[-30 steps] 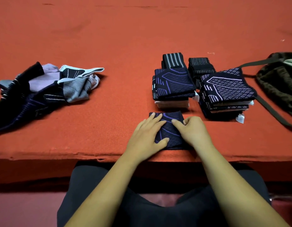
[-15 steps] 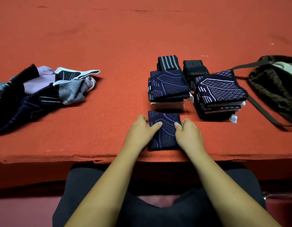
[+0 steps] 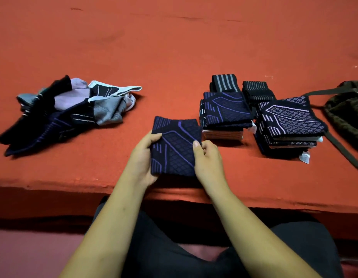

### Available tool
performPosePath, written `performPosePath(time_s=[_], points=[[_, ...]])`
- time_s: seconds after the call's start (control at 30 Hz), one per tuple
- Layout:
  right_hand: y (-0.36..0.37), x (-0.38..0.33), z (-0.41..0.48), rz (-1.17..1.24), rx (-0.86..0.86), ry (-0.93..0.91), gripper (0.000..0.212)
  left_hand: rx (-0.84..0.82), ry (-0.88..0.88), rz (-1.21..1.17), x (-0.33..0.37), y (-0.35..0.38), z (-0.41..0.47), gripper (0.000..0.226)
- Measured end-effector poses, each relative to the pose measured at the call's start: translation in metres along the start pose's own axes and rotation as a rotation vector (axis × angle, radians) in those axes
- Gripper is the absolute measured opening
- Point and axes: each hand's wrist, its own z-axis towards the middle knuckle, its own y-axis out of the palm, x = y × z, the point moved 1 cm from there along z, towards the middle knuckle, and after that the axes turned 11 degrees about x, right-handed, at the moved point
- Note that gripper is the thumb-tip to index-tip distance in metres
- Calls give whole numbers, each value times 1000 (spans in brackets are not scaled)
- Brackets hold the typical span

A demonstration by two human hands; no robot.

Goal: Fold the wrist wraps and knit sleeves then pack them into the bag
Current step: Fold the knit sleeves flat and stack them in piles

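Head | left hand (image 3: 143,157), right hand (image 3: 208,159): grip clamped on folded sleeve (image 3: 176,145) | bag (image 3: 346,117) cut off, perhaps open

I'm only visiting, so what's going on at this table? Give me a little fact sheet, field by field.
In hand: folded knit sleeve, dark with purple lines
Left hand: grips its left edge
Right hand: grips its right edge
Folded: purple-lined stack, lilac-lined stack
Behind the stacks: striped wrist wraps
Waiting: unfolded pile, on the left
Bag: far right, beside the stacks
Surface: red table
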Motion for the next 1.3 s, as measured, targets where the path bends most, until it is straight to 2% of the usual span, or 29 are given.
performPosePath(time_s=[0.1,0.2,0.3,0.4,0.53,0.67,0.77,0.87,0.97,1.0,1.1,1.17,1.23,1.3], points=[[27,-11,10,51,-6,11,37,94,83,25,18,-10,17,15],[45,-19,27,43,57,-23,27,158,208,285,32,-19,38,3],[57,-25,50,-9,87,-30,9,159,261,463,39,-26,58,39],[69,-27,70,-86,89,-27,17,191,371,643,43,-27,79,52],[83,-34,87,-182,90,-71,23,229,467,840,51,-19,99,42],[90,-43,94,-362,71,-131,27,283,607,1176,70,-29,103,34],[101,-58,91,-499,102,-247,34,308,728,1242,99,-50,86,24],[117,-83,82,-507,167,-368,39,420,939,1305,134,-77,62,17],[145,-107,69,-417,14,-450,38,573,1073,1403,166,-112,55,23],[156,-114,64,-369,-76,-455,36,640,1039,1480,174,-123,55,31],[181,-126,52,-310,-286,-430,37,732,747,1736,185,-156,60,51],[190,-128,48,-307,-355,-423,39,725,707,1808,182,-171,62,40],[195,-125,46,-294,-392,-420,39,700,806,1784,176,-177,59,22],[197,-119,46,-272,-418,-422,39,596,919,1723,169,-177,56,12]])
